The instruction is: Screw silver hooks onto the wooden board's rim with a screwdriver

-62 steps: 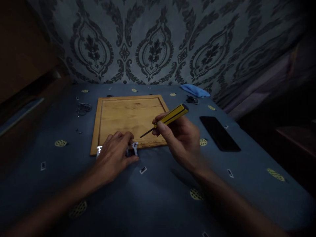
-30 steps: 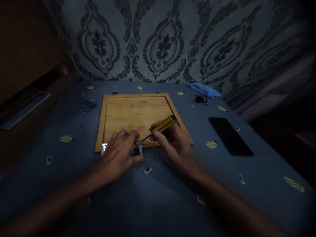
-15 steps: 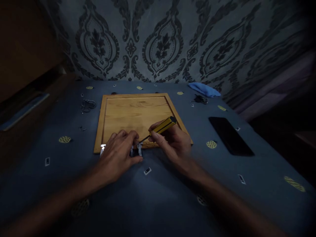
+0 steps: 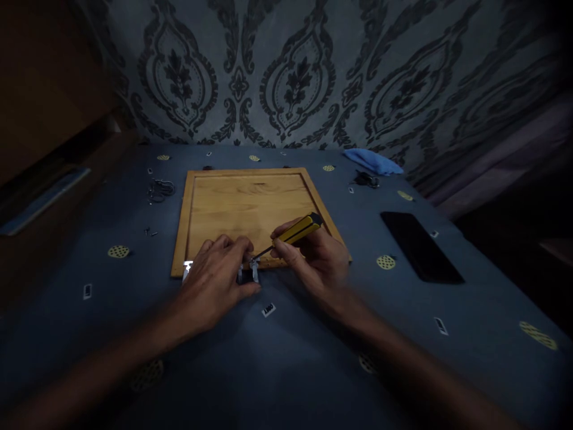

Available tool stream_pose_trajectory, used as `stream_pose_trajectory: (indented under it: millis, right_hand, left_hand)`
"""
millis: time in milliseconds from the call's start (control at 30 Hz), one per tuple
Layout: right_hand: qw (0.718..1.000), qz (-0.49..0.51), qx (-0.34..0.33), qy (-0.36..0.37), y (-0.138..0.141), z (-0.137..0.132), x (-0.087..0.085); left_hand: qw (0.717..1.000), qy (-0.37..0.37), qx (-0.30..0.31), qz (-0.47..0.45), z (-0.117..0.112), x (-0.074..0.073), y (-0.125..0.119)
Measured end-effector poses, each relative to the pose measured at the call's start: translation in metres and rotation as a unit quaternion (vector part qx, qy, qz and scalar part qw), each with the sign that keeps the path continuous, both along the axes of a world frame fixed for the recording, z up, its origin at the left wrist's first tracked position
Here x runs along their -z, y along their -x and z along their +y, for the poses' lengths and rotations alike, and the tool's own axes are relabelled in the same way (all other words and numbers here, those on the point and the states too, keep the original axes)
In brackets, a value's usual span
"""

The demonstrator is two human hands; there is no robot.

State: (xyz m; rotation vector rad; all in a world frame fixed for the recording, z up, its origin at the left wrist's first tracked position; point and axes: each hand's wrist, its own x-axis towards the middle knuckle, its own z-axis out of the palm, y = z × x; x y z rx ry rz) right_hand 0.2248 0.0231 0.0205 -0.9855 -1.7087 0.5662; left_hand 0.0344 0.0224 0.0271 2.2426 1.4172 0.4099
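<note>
A square wooden panel (image 4: 244, 203) with a raised frame lies flat on the blue patterned cloth. My left hand (image 4: 215, 283) presses a small metal bracket (image 4: 251, 270) against the panel's near edge, fingers curled over it. My right hand (image 4: 317, 260) grips a yellow and black screwdriver (image 4: 295, 230). The screwdriver's dark tip points down-left and meets the bracket. Another bit of shiny metal (image 4: 187, 267) shows at the left of my left hand.
A black phone (image 4: 421, 246) lies to the right. A blue cloth (image 4: 371, 161) and a dark small item (image 4: 364, 178) sit at the back right. Metal rings (image 4: 160, 190) and loose screws (image 4: 150, 232) lie left of the panel. A patterned wall rises behind.
My right hand has brought the screwdriver down and left, from above the panel to the bracket. In the last half second hardly anything moved.
</note>
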Motion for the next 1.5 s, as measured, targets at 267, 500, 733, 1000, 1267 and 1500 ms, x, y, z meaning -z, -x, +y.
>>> stream_pose_trajectory:
  millis: [267, 500, 733, 1000, 1267, 1500]
  right_hand:
    - [0.999, -0.027, 0.022, -0.006, 0.004, 0.005, -0.004]
    - [0.998, -0.006, -0.003, 0.059, 0.012, 0.01, -0.014]
    - [0.996, -0.013, -0.025, 0.086, 0.014, 0.012, -0.02]
    - [0.985, -0.021, -0.091, 0.146, 0.005, 0.015, -0.034]
    - [0.981, 0.0, -0.104, 0.165, 0.013, 0.02, -0.034]
    - [0.969, 0.049, -0.149, 0.191, 0.017, 0.024, -0.036]
  left_hand:
    - [1.0, -0.005, -0.003, 0.009, 0.0, -0.001, 0.0]
    - [1.0, -0.01, 0.003, 0.022, 0.0, -0.002, 0.0]
    - [0.999, -0.023, 0.014, 0.027, 0.002, 0.002, 0.001]
    - [0.999, -0.031, 0.018, 0.003, 0.0, 0.003, 0.003]
    - [0.999, -0.033, 0.025, 0.024, 0.001, 0.003, 0.001]
    - [1.0, -0.016, 0.006, 0.025, 0.002, 0.0, -0.001]
